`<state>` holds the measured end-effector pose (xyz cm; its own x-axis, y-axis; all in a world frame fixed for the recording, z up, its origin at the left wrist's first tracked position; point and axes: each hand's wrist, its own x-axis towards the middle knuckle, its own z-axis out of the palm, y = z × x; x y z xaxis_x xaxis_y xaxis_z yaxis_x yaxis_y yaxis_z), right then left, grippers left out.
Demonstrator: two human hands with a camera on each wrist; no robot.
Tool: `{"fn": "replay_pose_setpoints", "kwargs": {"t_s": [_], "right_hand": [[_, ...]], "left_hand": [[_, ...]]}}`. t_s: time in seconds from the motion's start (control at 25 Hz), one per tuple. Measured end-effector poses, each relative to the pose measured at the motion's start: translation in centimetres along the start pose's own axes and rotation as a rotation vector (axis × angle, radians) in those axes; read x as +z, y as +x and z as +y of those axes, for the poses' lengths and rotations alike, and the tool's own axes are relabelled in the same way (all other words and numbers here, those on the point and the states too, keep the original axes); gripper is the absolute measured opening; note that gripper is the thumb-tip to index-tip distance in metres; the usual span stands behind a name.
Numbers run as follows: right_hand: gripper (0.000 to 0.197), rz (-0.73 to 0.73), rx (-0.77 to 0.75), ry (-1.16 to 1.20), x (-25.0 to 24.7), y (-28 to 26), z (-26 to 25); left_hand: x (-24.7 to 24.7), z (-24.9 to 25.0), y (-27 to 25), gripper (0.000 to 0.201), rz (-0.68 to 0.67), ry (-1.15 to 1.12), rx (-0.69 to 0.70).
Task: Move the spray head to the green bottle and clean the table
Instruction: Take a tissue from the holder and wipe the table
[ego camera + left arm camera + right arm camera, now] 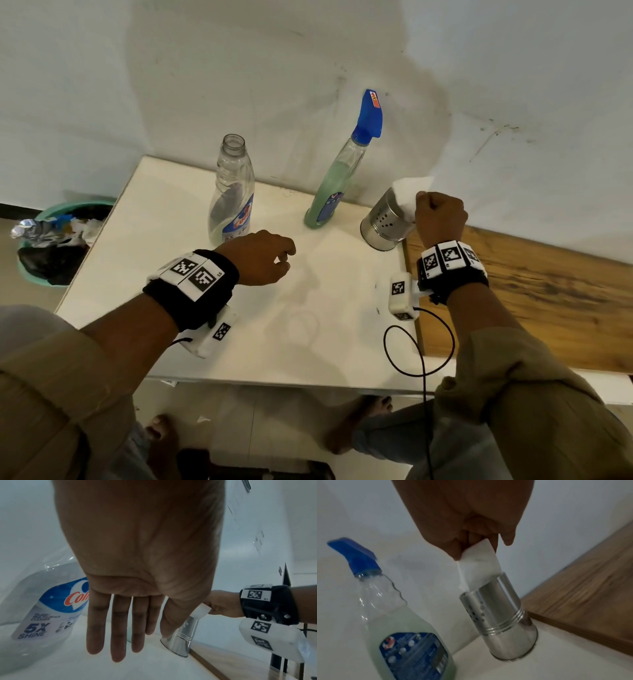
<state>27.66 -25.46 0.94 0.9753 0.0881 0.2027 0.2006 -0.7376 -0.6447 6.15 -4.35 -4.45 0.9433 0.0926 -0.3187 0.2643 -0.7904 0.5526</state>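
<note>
The green bottle (329, 195) stands at the back of the white table (239, 325) with the blue spray head (370, 114) on its neck; the right wrist view shows both, green bottle (399, 632) and spray head (358, 555). An empty clear bottle (233, 192) without a cap stands to its left. My right hand (440, 217) pinches a white tissue (477, 566) that sticks out of a steel holder (503, 627). My left hand (263, 257) hovers over the table in front of the clear bottle (46, 608), its fingers (118, 631) straight and holding nothing.
A wooden board (534, 294) adjoins the table on the right. A teal bin (54, 236) full of rubbish stands on the floor at the left. A white wall rises right behind the bottles. Bare feet (356, 421) show under the table's front edge.
</note>
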Motion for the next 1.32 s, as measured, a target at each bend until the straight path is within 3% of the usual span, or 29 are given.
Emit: {"fn": "replay_pose_setpoints", "kwargs": {"t_s": [0.16,0.4,0.56,0.72,0.84,0.92,1.04,1.16,1.28,1.32], "right_hand": [[0.033,0.199,0.032,0.185,-1.6,-0.9,-0.7],[0.025,0.284,0.054,0.291,-2.1,-0.7,-1.1],[0.026,0.139,0.119,0.516,-1.7,-2.6,-1.7],[0.019,-0.209,0.264,0.988,-0.2,-8.3,-2.2],[0.032,-0.407,0.295,1.158,1.1,-11.4,-2.4],[0.045,-0.452,0.327,1.191,1.9,-12.6,-2.5],[0.062,-0.579,0.408,1.189,2.3,-13.9,-2.7],[0.051,-0.687,0.44,1.134,2.9,-14.9,-2.1],[0.044,-0.679,0.467,1.179,3.2,-14.9,-0.8],[0.043,-0.617,0.499,1.219,3.3,-14.6,-0.2]], "left_hand": [[0.0,-0.2,0.2,0.035,-0.003,0.011,-0.023],[0.1,-0.2,0.1,0.036,-0.04,0.036,-0.028],[0.0,0.3,0.2,0.032,0.08,-0.058,0.044],[-0.3,2.0,0.3,0.036,0.258,-0.423,0.172],[-0.6,3.3,0.0,0.053,0.209,-0.873,0.111],[-0.9,3.8,-0.2,0.043,0.185,-1.049,0.098],[-0.9,3.9,-0.4,0.025,0.254,-1.046,0.108],[-0.6,3.6,-0.2,0.035,0.276,-1.013,0.094],[-0.2,3.3,0.2,0.037,0.341,-0.977,0.043],[-0.1,3.0,0.3,0.035,0.374,-0.98,-0.001]]}}
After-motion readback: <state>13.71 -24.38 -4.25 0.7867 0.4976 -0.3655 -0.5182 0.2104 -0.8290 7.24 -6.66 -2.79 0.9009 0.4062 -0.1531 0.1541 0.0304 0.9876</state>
